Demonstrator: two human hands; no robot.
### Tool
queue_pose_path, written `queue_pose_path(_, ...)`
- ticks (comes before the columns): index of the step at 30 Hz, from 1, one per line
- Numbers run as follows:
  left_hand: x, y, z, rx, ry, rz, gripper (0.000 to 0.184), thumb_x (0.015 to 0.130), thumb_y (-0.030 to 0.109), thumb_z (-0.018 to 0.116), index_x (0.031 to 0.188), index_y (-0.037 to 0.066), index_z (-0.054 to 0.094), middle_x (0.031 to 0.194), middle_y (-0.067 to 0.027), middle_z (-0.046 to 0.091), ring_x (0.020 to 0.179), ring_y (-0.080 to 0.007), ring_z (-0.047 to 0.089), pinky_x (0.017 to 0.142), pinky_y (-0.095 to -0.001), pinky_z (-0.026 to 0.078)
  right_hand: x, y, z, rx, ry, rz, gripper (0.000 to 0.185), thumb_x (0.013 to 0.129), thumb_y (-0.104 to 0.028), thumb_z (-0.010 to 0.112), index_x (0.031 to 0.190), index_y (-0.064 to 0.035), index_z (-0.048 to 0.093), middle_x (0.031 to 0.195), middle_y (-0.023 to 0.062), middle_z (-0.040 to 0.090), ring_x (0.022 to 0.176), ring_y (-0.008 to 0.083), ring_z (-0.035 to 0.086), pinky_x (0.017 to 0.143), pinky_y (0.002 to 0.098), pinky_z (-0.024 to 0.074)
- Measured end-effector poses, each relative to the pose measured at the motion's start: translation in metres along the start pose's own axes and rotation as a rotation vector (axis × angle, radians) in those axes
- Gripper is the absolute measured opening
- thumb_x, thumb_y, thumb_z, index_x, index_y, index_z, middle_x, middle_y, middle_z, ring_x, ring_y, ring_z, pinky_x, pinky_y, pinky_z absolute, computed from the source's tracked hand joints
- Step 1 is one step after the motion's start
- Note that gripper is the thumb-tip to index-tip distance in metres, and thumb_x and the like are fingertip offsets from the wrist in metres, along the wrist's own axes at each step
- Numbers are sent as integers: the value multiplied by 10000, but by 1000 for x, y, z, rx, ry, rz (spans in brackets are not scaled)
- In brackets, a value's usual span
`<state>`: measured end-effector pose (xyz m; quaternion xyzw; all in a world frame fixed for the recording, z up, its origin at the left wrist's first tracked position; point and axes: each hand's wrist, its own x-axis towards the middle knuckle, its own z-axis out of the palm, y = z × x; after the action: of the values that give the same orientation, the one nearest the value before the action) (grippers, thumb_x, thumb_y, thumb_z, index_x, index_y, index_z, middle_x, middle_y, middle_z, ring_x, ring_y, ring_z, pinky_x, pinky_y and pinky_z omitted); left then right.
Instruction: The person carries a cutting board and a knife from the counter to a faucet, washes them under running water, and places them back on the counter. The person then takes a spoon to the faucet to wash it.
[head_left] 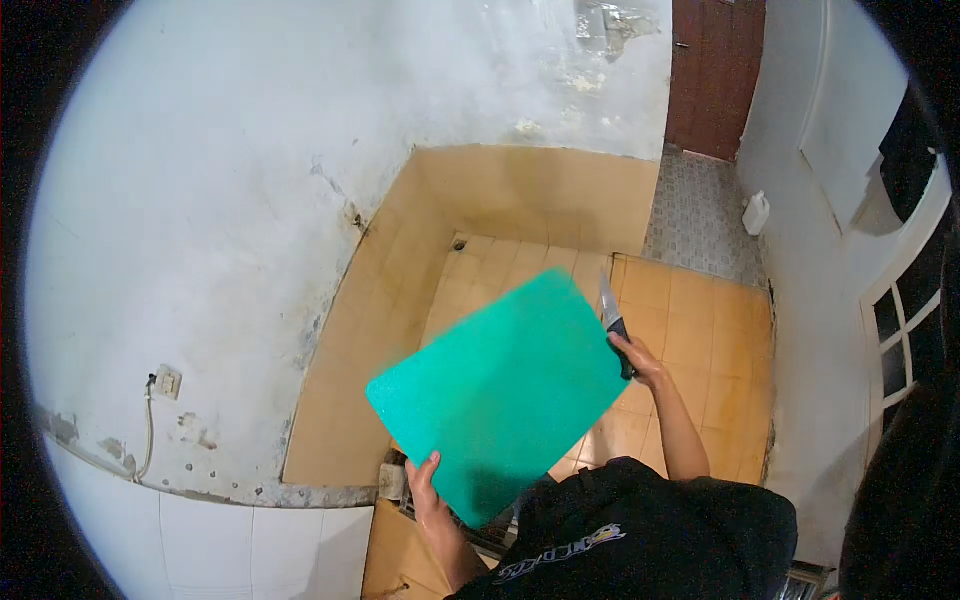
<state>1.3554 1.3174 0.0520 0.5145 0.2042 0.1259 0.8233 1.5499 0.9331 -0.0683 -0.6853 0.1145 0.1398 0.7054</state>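
A green cutting board [500, 385] is held up in front of my body, tilted in the air. My left hand [426, 490] grips its lower left edge, with the thumb on the face toward me and the other fingers hidden behind. At the board's right side, my right hand [637, 358] is closed around the black handle of a knife [610, 304]. The blade points up and away from me. The right hand is close against the board's edge; whether it also grips the board I cannot tell.
Orange floor tiles [690, 330] lie below, bordered by a low tan tiled wall [540, 190]. A wall socket with a cable [168, 382] is at left. A white jug [757, 214] stands near the brown door [712, 80]. A white-framed window [905, 325] is at right.
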Motion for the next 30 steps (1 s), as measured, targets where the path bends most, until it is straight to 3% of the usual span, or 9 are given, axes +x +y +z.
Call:
queue_pose_path(2, -21, -18, -16, -33, -97, 50, 533, 827, 190, 655, 1277, -29, 473, 1175, -192, 568, 1026, -325, 567, 835, -463, 453, -40, -18, -9, 213, -131, -64, 385, 815, -389, 722, 926, -60, 555, 731, 3, 537, 636, 101, 509, 525, 263, 410)
queue_pose_path(4, -32, -33, -30, 133, -81, 0, 582, 840, 248, 668, 1302, -28, 446, 1204, -200, 555, 1047, -332, 563, 848, -472, 452, -71, -32, -12, -13, 76, -316, 381, 755, -279, 803, 844, -95, 482, 712, -22, 492, 631, 75, 481, 516, 243, 395)
queue_pose_path(6, -39, -48, -30, 288, -63, -60, 636, 852, 306, 680, 1326, -27, 419, 1233, -208, 543, 1068, -339, 559, 860, -481, 452, -104, -43, -13, -87, 121, -150, 437, 714, -206, 837, 802, -116, 418, 718, -34, 458, 641, 69, 459, 542, 232, 393)
queue_pose_path(8, -44, -57, -21, 591, 173, -28, 729, 858, 375, 678, 1375, -30, 362, 1288, -223, 505, 1104, -362, 545, 908, -498, 439, -122, -24, -12, -31, 241, -380, 361, 726, -160, 808, 970, 13, 605, 741, -29, 479, 672, 87, 484, 602, 270, 427)
queue_pose_path(11, -30, -120, -85, 530, 267, -207, 758, 859, 380, 678, 1398, -31, 339, 1331, -234, 465, 1153, -370, 512, 954, -498, 417, -158, -20, -10, -196, 319, -406, 377, 689, -170, 840, 791, -63, 493, 715, -25, 452, 649, 96, 453, 580, 268, 399)
queue_pose_path(14, -75, -88, -77, 261, 181, -210, 762, 868, 374, 669, 1406, -41, 323, 1362, -241, 430, 1198, -378, 474, 960, -492, 415, -205, -16, 11, -243, 377, -454, 409, 683, -187, 850, 781, -83, 467, 692, -22, 446, 618, 99, 436, 559, 274, 388)
queue_pose_path(18, -93, -82, -105, 363, 359, -246, 756, 879, 359, 660, 1408, -52, 308, 1382, -236, 412, 1225, -376, 450, 963, -490, 412, -258, -2, 35, -267, 463, -449, 405, 693, -197, 847, 775, -90, 465, 680, -29, 437, 595, 101, 436, 534, 275, 383)
queue_pose_path(20, -111, -50, -107, 266, 174, -158, 762, 877, 358, 661, 1404, -57, 301, 1365, -227, 430, 1205, -381, 464, 965, -504, 406, -289, 2, 46, -254, 507, -445, 399, 701, -196, 842, 771, -96, 462, 679, -34, 435, 601, 100, 440, 536, 269, 382)
queue_pose_path(30, -166, -23, -167, 219, 193, -120, 427, 858, 247, 705, 1153, -2, 522, 1120, -145, 590, 1002, -277, 584, 870, -397, 458, -391, 84, 71, -85, 594, -414, 354, 756, -144, 798, 761, -107, 446, 720, -37, 417, 652, 87, 412, 590, 256, 362)
